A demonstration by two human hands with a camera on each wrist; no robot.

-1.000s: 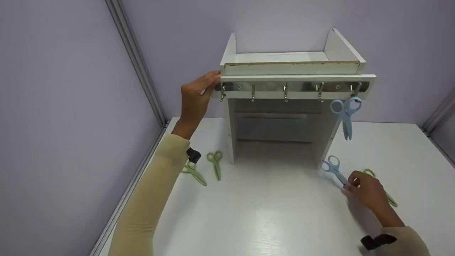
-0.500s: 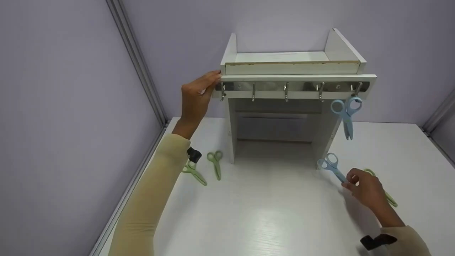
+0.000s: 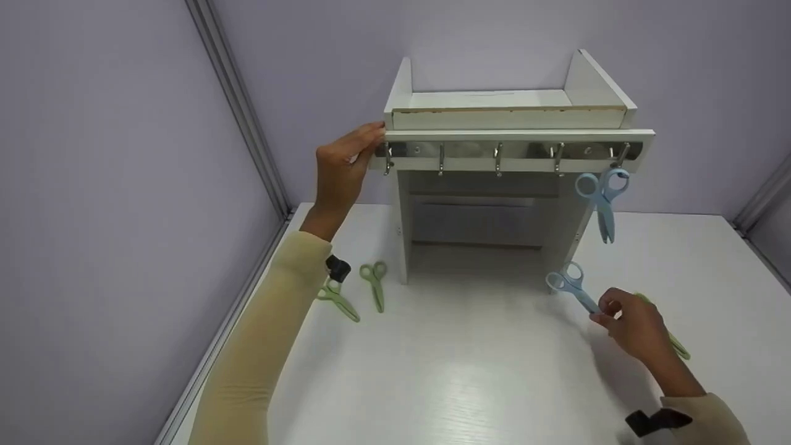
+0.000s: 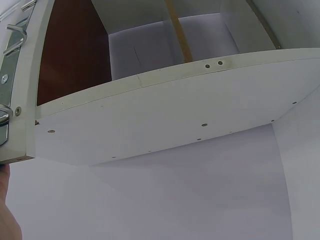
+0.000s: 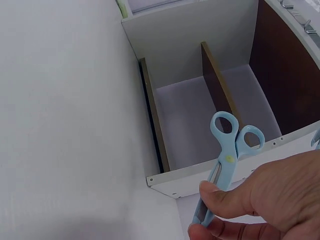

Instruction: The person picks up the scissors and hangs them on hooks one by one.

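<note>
Pale lilac walls are enclosing the white table, meeting behind it at metal corner strips.

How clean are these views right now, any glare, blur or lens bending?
Head view: even light, sharp, soft sheen on the table. Left wrist view: the shelf unit edges bow strongly. Right wrist view: the right hand looms slightly soft; the blue scissors stay crisp.
</note>
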